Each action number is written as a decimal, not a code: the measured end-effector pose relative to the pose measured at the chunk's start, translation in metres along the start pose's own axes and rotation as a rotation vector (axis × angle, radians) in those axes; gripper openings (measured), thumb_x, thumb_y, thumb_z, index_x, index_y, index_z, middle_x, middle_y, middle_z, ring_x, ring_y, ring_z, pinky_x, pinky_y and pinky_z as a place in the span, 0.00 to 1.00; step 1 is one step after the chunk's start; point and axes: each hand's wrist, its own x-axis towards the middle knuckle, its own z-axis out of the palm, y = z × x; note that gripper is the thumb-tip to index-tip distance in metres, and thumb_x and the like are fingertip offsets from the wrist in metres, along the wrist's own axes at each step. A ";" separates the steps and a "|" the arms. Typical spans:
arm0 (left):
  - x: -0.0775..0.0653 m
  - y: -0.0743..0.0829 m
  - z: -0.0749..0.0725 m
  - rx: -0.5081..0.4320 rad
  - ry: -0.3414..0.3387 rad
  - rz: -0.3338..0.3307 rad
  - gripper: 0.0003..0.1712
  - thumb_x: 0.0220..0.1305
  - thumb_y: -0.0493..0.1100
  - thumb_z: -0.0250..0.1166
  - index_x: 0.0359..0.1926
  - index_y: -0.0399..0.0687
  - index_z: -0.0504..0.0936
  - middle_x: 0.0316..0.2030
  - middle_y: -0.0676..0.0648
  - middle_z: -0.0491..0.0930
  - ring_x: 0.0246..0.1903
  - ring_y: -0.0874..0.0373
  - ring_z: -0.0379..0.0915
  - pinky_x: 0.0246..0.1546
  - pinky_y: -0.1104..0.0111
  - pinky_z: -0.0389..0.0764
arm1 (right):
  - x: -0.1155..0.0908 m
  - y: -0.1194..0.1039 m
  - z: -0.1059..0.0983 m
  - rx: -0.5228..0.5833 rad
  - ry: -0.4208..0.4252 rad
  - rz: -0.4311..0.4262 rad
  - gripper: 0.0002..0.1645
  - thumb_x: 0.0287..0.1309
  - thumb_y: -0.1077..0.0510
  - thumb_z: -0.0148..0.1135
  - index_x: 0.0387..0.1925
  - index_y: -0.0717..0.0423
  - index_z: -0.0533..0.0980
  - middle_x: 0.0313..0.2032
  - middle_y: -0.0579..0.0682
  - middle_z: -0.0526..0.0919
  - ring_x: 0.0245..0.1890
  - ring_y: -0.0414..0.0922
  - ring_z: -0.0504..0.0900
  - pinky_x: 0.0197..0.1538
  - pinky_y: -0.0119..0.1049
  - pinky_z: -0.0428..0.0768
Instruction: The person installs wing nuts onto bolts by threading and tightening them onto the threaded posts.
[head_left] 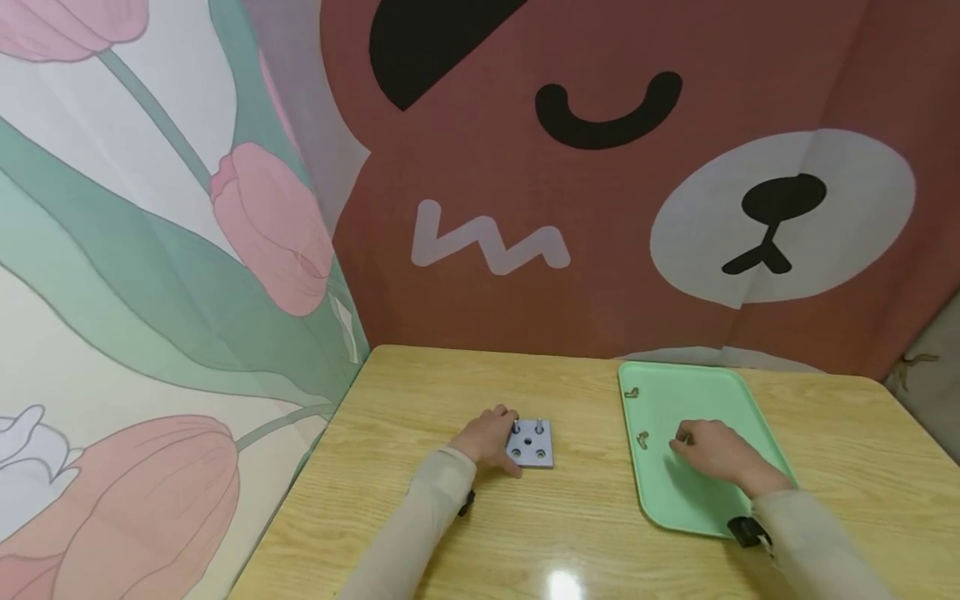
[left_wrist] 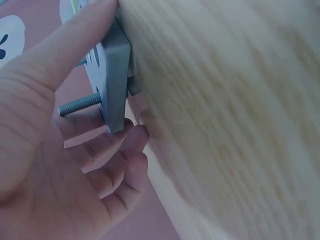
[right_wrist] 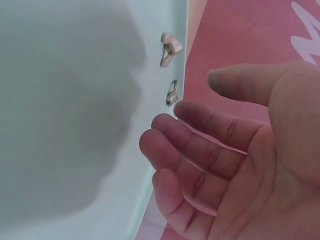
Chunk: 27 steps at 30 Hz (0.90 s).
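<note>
My left hand grips a grey square plate by its left side, on the table. Thumb and fingers lie around the plate's edges in the left wrist view. Two threaded bolts stick up from its far holes; the other holes show no bolt. Over the green tray hovers my right hand, fingers loosely bent and thumb apart, with nothing between them. Two wing nuts lie along the tray's left side: a nearer wing nut, closest to the right fingertips, and a farther wing nut.
The wooden table ends at a curtain printed with a bear face. A flower-printed curtain hangs along the left edge. Each wrist carries a black strap, such as the right wrist strap.
</note>
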 end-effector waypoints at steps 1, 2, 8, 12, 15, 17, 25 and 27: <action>0.000 0.000 0.000 -0.007 -0.002 0.004 0.55 0.36 0.61 0.79 0.64 0.46 0.67 0.49 0.49 0.71 0.44 0.58 0.68 0.47 0.66 0.71 | 0.001 -0.001 0.001 0.005 -0.001 -0.005 0.09 0.62 0.57 0.57 0.36 0.60 0.78 0.31 0.50 0.81 0.24 0.41 0.74 0.30 0.42 0.71; 0.000 0.001 0.000 -0.015 -0.005 0.009 0.54 0.36 0.60 0.79 0.64 0.45 0.67 0.49 0.49 0.70 0.44 0.58 0.68 0.47 0.67 0.71 | 0.003 -0.003 0.002 0.011 -0.001 -0.009 0.09 0.62 0.58 0.57 0.36 0.61 0.78 0.31 0.50 0.81 0.24 0.41 0.74 0.30 0.42 0.72; 0.002 0.001 0.000 -0.089 -0.021 -0.004 0.52 0.37 0.57 0.80 0.63 0.45 0.68 0.46 0.51 0.70 0.38 0.61 0.68 0.45 0.68 0.72 | 0.013 -0.011 0.007 -0.006 0.030 -0.044 0.13 0.58 0.60 0.60 0.40 0.67 0.77 0.35 0.57 0.81 0.35 0.53 0.79 0.36 0.48 0.75; 0.004 0.000 0.002 -0.160 -0.024 -0.020 0.51 0.37 0.57 0.80 0.62 0.45 0.69 0.47 0.51 0.70 0.38 0.61 0.68 0.44 0.67 0.72 | 0.020 -0.012 0.012 0.010 0.027 -0.049 0.15 0.57 0.62 0.62 0.42 0.70 0.76 0.35 0.59 0.80 0.36 0.55 0.79 0.35 0.47 0.76; 0.005 0.001 0.003 -0.202 -0.034 -0.014 0.51 0.37 0.57 0.80 0.63 0.45 0.69 0.47 0.51 0.70 0.38 0.60 0.68 0.43 0.67 0.71 | 0.022 -0.013 0.015 0.030 0.015 -0.055 0.15 0.57 0.61 0.62 0.43 0.69 0.75 0.34 0.57 0.80 0.34 0.52 0.79 0.33 0.45 0.75; 0.004 0.003 0.004 -0.220 -0.039 -0.008 0.51 0.38 0.57 0.79 0.63 0.46 0.68 0.47 0.51 0.70 0.38 0.61 0.67 0.43 0.67 0.71 | 0.024 -0.013 0.018 0.042 0.009 -0.052 0.16 0.58 0.60 0.62 0.44 0.68 0.75 0.33 0.55 0.80 0.32 0.49 0.79 0.31 0.43 0.75; 0.003 0.007 0.002 -0.245 -0.036 0.002 0.50 0.38 0.55 0.80 0.62 0.46 0.68 0.44 0.53 0.70 0.37 0.61 0.66 0.41 0.67 0.70 | 0.032 -0.011 0.026 0.011 0.039 -0.126 0.11 0.58 0.58 0.64 0.40 0.62 0.79 0.30 0.47 0.80 0.29 0.43 0.75 0.31 0.41 0.72; 0.003 0.008 0.003 -0.242 -0.038 0.000 0.50 0.39 0.56 0.79 0.63 0.46 0.68 0.45 0.52 0.70 0.37 0.61 0.67 0.41 0.67 0.71 | 0.034 -0.010 0.028 -0.009 0.045 -0.146 0.08 0.57 0.59 0.64 0.37 0.60 0.80 0.29 0.46 0.80 0.28 0.42 0.75 0.31 0.40 0.72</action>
